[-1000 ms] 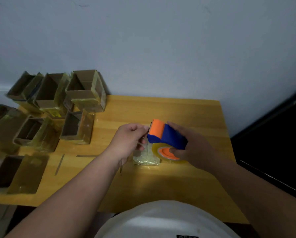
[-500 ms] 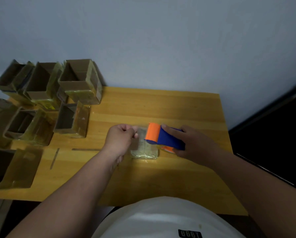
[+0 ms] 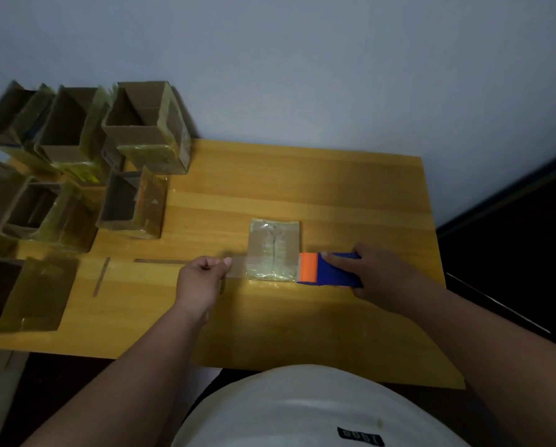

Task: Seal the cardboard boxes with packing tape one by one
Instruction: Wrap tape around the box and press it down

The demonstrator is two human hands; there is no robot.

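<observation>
Head view, surface: a yellow wooden surface point(image 3: 334, 188) with visible grain, pushed against a pale blue-grey wall point(image 3: 302, 59); to the right of it the room is dark.
Open boxes: a cluster of open cardboard boxes point(image 3: 141, 124) wrapped in yellowish tape crowds the far left of the surface, openings facing up or toward the camera.
Loose strips: two thin dark strips point(image 3: 101, 276) lie flat on the wood left of the hands.
Box being sealed: a small flat cardboard box point(image 3: 274, 250) lies near the middle of the surface, glossy with tape, its centre seam running away from the person; its long axis points toward the wall.
Tape: a clear band of tape point(image 3: 238, 269) stretches left to right across the near end of the box, crossing the seam.
Left hand: the left hand point(image 3: 202, 279) is just left of the box, fingers point(image 3: 226, 262) curled and pinching the free end of the tape.
Right hand: the right hand point(image 3: 380, 272) is just right of the box, fingers wrapped around the blue-and-orange tape dispenser point(image 3: 330, 269).
Dispenser: its orange end touches the box's right edge; its body lies left to right, in line with the tape.
Person: a white shirt point(image 3: 302, 408) fills the bottom edge.
</observation>
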